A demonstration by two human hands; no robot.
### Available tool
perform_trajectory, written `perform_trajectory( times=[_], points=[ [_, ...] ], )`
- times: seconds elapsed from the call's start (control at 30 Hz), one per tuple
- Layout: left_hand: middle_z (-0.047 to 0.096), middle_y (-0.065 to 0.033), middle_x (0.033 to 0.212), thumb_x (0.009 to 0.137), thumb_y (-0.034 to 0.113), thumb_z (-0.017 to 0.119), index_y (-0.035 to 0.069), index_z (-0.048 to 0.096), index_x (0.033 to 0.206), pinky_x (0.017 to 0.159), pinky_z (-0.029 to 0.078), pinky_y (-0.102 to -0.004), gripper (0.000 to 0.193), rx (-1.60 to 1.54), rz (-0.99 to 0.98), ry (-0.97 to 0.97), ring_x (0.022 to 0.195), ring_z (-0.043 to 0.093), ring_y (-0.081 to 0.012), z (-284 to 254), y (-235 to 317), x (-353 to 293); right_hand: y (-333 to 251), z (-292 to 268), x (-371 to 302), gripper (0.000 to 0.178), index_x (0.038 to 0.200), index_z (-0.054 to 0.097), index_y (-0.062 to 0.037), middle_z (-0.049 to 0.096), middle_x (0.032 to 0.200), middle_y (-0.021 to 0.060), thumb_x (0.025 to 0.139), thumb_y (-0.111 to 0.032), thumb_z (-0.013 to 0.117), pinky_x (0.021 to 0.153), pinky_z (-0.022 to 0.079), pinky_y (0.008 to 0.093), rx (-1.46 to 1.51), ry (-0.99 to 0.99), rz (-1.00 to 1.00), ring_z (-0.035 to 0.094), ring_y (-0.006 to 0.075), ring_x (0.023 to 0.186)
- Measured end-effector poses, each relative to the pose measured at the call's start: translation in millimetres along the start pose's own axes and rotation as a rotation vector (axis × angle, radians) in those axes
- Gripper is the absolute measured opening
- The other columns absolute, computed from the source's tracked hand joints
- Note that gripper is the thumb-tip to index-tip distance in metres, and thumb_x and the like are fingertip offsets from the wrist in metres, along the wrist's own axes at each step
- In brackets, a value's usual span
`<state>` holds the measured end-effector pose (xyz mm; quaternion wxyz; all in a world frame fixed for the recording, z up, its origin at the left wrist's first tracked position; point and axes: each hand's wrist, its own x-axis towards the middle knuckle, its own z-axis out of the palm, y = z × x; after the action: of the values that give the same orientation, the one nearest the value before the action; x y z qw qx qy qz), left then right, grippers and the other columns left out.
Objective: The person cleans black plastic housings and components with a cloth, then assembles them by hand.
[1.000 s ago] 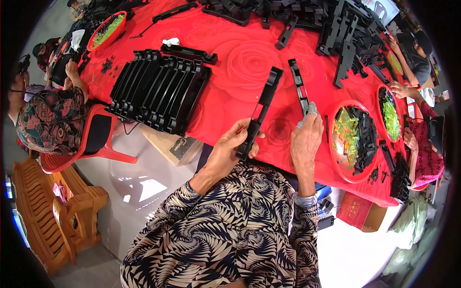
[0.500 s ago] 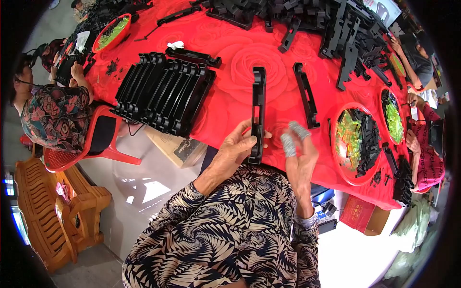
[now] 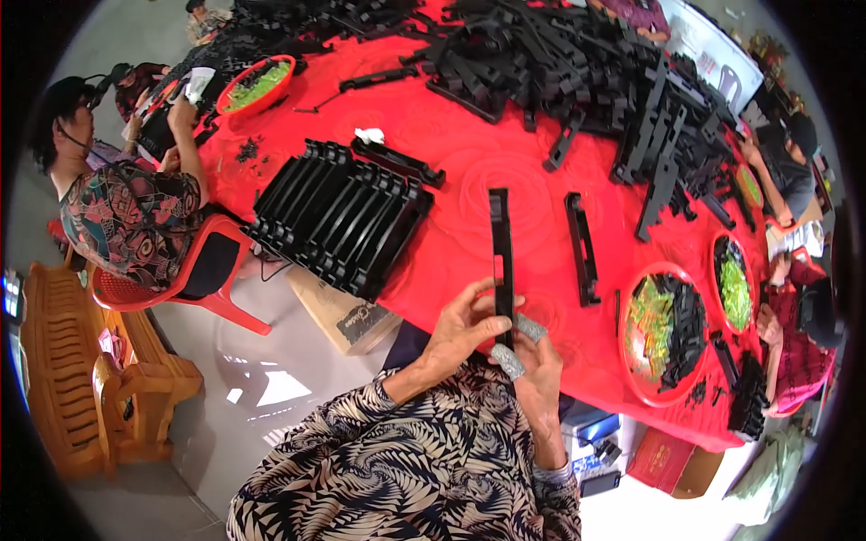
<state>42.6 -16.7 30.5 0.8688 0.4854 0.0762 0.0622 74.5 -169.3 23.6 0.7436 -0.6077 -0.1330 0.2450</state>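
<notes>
A long, slim black plastic bar [image 3: 502,261] stands nearly upright in front of me, its narrow side turned toward me. My left hand [image 3: 456,338] is closed round its lower part, thumb across the front. At the bar's bottom end is my right hand [image 3: 538,371], its thumb and forefinger wrapped in grey tape and closing about that end. Whether a small piece lies between those fingertips is hidden. Another black bar [image 3: 583,250] lies on the red tablecloth [image 3: 451,302] to the right. To the left, several similar bars rest side by side in a row [image 3: 341,216].
A red basin [image 3: 625,361] at the right holds yellow-green and black small parts; a second basin [image 3: 732,311] is beyond it. Black bars form a big pile [image 3: 541,68] at the back. People sit at both sides. A red chair [image 3: 230,243] stands at left.
My right hand has come in from the right to the bar's lower end. The bar has turned from its slotted face to its narrow side. The whole view has shifted, so the table appears lower.
</notes>
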Motion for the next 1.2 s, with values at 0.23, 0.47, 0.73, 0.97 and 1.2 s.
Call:
perform_trajectory(
  times=[0.23,0.47,0.73,0.97,1.2],
  points=[
    [0.058,-0.0155,0.128,0.09,0.007,0.063,0.0,0.036,0.141,0.103,0.044,-0.0347,0.058,0.047,0.024,-0.037,0.12,0.054,-0.0211,-6.4,-0.7,2.3,-4.7,5.1,5.0,0.039,0.124,0.049,0.0054,0.061,0.111,0.0163,0.088,0.003,0.062,0.072,0.058,0.0319,0.03,0.015,-0.043,0.066,0.0222,0.086],
    [0.058,-0.0136,0.128,0.094,0.015,0.06,0.0,0.043,0.137,0.104,0.042,-0.0344,0.048,0.036,0.042,-0.043,0.118,0.054,-0.0197,-9.9,15.2,-2.6,-6.3,-11.7,7.4,0.04,0.126,0.05,0.0051,0.063,0.107,0.0183,0.088,-0.001,0.063,0.07,0.058,0.0345,0.091,0.025,-0.021,0.069,0.0278,0.082],
    [0.059,-0.0029,0.112,0.082,0.006,0.074,0.005,0.054,0.12,0.097,0.044,-0.032,0.043,0.317,0.048,0.012,0.109,0.054,-0.0136,-4.6,15.1,-8.3,-4.0,-27.9,20.5,0.044,0.124,0.054,0.0053,0.064,0.1,0.015,0.087,-0.014,0.068,0.066,0.055,0.0333,0.412,0.107,-0.095,0.066,0.0232,0.076],
    [0.054,-0.0182,0.129,0.093,0.024,0.064,-0.003,0.038,0.139,0.091,0.054,-0.0348,0.059,-0.128,-0.018,-0.309,0.105,0.065,-0.0259,-19.2,11.6,-12.8,-15.5,-39.6,50.6,0.029,0.115,0.061,0.006,0.065,0.094,0.0103,0.089,-0.008,0.063,0.057,0.049,0.0268,0.458,0.151,-0.124,0.061,0.016,0.069],
    [0.064,-0.0162,0.114,0.099,0.024,0.052,-0.006,0.05,0.128,0.085,0.056,-0.0319,0.042,-0.27,-0.385,-0.214,0.099,0.067,-0.0225,-17.0,6.6,-18.3,-6.4,-65.0,55.1,0.028,0.11,0.064,0.0065,0.066,0.082,0.0082,0.09,-0.013,0.064,0.053,0.048,0.0247,0.405,0.156,-0.114,0.059,0.0115,0.061]
  ],
)
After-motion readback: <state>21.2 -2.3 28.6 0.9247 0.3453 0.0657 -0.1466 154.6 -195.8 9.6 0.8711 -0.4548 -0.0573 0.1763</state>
